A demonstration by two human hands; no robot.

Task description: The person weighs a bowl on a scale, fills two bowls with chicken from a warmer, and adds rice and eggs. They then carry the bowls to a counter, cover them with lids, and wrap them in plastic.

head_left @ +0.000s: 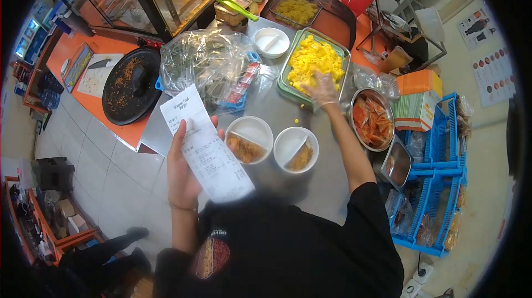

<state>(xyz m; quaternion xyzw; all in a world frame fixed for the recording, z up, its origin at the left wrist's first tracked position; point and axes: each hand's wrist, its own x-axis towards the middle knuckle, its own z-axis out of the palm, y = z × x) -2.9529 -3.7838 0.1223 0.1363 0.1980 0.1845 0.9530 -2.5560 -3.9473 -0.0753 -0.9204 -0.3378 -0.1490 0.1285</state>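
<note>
My left hand holds a long printed paper receipt, thumb on its front. My right hand, in a clear plastic glove, reaches into the scrambled egg in a green-rimmed tray. Its fingertips are partly hidden in the egg, so their grip is unclear. Two round white divided bowls stand below the tray: the left bowl and the right bowl each have browned food in one compartment. A third divided bowl, at the tray's upper left, shows no food.
A metal bowl of reddish food stands right of my forearm, near blue racks. Plastic-bagged greens, a black round lid and a knife lie left. Green tongs rest behind. A person's dark-clothed leg shows lower left.
</note>
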